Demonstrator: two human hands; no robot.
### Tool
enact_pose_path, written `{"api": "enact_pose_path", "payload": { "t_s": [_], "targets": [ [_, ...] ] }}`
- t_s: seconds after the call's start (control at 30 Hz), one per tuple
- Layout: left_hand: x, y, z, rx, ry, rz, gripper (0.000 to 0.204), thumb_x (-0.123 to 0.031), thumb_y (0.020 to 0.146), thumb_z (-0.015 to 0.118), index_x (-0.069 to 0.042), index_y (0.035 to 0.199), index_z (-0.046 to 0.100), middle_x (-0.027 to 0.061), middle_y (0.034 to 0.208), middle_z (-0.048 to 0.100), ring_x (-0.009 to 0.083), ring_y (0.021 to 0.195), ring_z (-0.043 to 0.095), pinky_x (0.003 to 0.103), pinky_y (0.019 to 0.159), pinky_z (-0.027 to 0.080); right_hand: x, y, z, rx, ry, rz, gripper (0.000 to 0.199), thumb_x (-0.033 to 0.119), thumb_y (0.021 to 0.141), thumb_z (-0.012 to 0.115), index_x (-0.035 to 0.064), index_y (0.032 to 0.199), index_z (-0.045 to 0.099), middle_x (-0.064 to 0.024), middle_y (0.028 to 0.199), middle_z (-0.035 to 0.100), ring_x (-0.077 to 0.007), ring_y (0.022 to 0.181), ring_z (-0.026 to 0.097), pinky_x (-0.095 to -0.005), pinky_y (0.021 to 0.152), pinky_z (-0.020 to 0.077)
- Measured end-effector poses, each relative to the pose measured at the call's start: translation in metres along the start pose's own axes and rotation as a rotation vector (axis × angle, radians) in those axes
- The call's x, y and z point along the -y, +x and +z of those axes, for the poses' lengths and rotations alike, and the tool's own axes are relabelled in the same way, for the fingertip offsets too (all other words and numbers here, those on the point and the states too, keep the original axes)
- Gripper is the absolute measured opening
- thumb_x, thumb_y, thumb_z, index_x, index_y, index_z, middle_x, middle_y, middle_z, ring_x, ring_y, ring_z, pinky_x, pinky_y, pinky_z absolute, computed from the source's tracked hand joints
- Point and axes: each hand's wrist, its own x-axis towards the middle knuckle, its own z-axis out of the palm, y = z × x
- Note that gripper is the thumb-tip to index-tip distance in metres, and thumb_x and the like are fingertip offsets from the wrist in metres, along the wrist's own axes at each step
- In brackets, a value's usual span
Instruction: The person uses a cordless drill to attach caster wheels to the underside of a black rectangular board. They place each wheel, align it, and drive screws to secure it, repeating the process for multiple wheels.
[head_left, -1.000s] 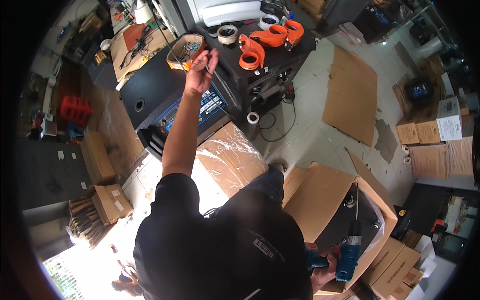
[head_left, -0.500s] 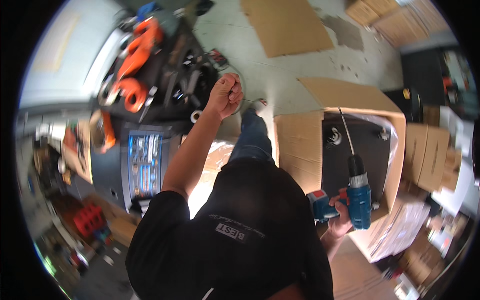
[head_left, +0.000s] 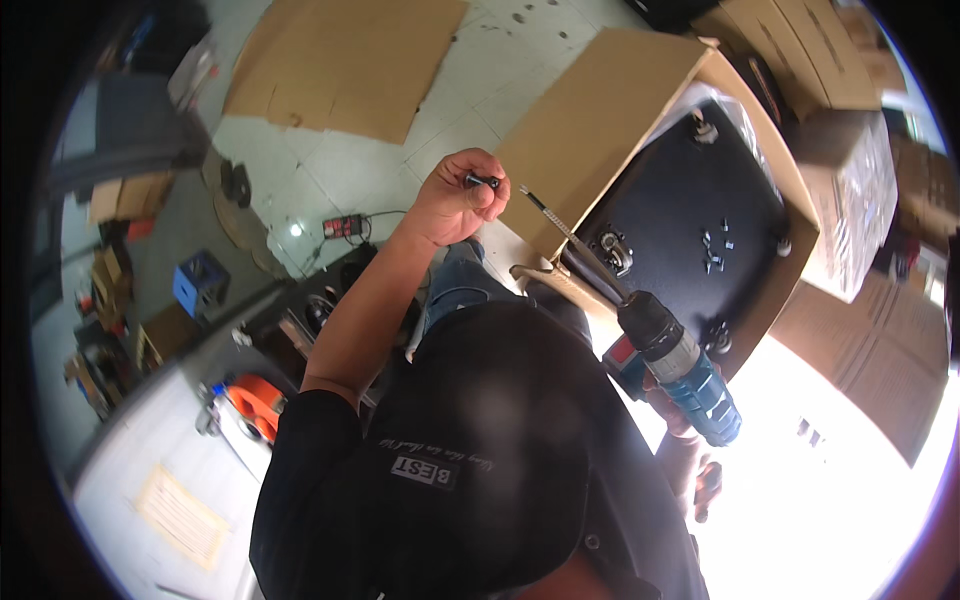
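Note:
My left hand point(head_left: 452, 205) is raised in front of me, its thumb and fingers pinched on small dark screws point(head_left: 482, 181). My right hand point(head_left: 667, 408) grips the handle of a blue cordless drill point(head_left: 690, 375). A long bit point(head_left: 550, 213) runs from the drill's chuck, its tip a short way right of the left hand and apart from it. Beyond the drill, an open cardboard box point(head_left: 590, 115) holds a black panel point(head_left: 665, 210) with several casters point(head_left: 703, 128) near its corners. Several loose screws point(head_left: 713, 247) lie on that panel.
Flat cardboard point(head_left: 340, 65) lies on the floor ahead. A red and black battery-like block point(head_left: 343, 227) with a cable sits left of my left hand. Farther left are a blue stool point(head_left: 200, 282) and an orange tool point(head_left: 256, 402). Wrapped cartons point(head_left: 845, 190) stand to the right.
My view has turned toward the box. The drill's bit now points toward my left hand, where dark screws show between the fingers. Loose screws on the panel have come into sight.

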Motion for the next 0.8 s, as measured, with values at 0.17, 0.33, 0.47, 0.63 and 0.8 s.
{"api": "enact_pose_path", "payload": {
  "t_s": [0.17, 0.33, 0.47, 0.63, 0.8],
  "targets": [
    [0.004, 0.066, 0.011, 0.101, -0.027, -0.173, 0.025, -0.011, 0.093, 0.081, -0.006, 0.115, 0.071, 0.0072, 0.105, 0.076, 0.0155, 0.076, 0.068, 0.029, 0.065, 0.049, 0.065, 0.012, 0.047, -0.125, -0.345, -0.391, 0.041, 0.018, 0.073, 0.086, 0.0048, 0.11, 0.075, -0.0043, 0.094, 0.077, -0.0175, 0.084, 0.074, -0.0321, 0.079, 0.0589],
    [0.018, 0.106, 0.007, 0.115, -0.021, -0.224, 0.024, -0.013, 0.096, 0.079, -0.005, 0.116, 0.069, 0.0086, 0.105, 0.076, 0.0138, 0.078, 0.067, 0.028, 0.066, 0.049, 0.05, 0.022, 0.054, -0.216, -0.179, -0.188, 0.047, 0.014, 0.068, 0.088, 0.0044, 0.112, 0.076, -0.0067, 0.096, 0.078, -0.0207, 0.09, 0.078, -0.0322, 0.083, 0.0606],
    [0.003, 0.134, 0.004, 0.011, 0.008, -0.349, 0.025, -0.018, 0.098, 0.076, -0.005, 0.117, 0.067, 0.0079, 0.098, 0.074, 0.0132, 0.073, 0.064, 0.027, 0.063, 0.048, 0.056, 0.052, 0.071, -0.261, -0.075, -0.282, 0.052, 0.026, 0.067, 0.088, -0.0009, 0.109, 0.075, -0.0069, 0.091, 0.077, -0.0182, 0.084, 0.077, -0.0308, 0.08, 0.0608],
    [-0.036, 0.173, -0.048, 0.056, 0.081, -0.449, 0.024, -0.022, 0.1, 0.075, -0.004, 0.115, 0.067, 0.0065, 0.096, 0.074, 0.0122, 0.07, 0.061, 0.027, 0.059, 0.046, 0.082, 0.09, 0.129, -0.287, -0.001, -0.304, 0.056, 0.028, 0.068, 0.089, -0.0031, 0.111, 0.075, -0.0062, 0.091, 0.076, -0.018, 0.082, 0.076, -0.0321, 0.079, 0.061],
    [-0.06, 0.22, -0.075, 0.06, 0.095, -0.729, 0.02, -0.023, 0.1, 0.075, -0.005, 0.108, 0.07, 0.0072, 0.092, 0.075, 0.0128, 0.07, 0.065, 0.027, 0.059, 0.048, 0.09, 0.084, 0.21, -0.432, -0.086, -0.21, 0.057, 0.018, 0.079, 0.084, -0.0002, 0.13, 0.071, -0.0124, 0.101, 0.079, -0.0233, 0.091, 0.078, -0.0347, 0.085, 0.0608]
  ]
}}
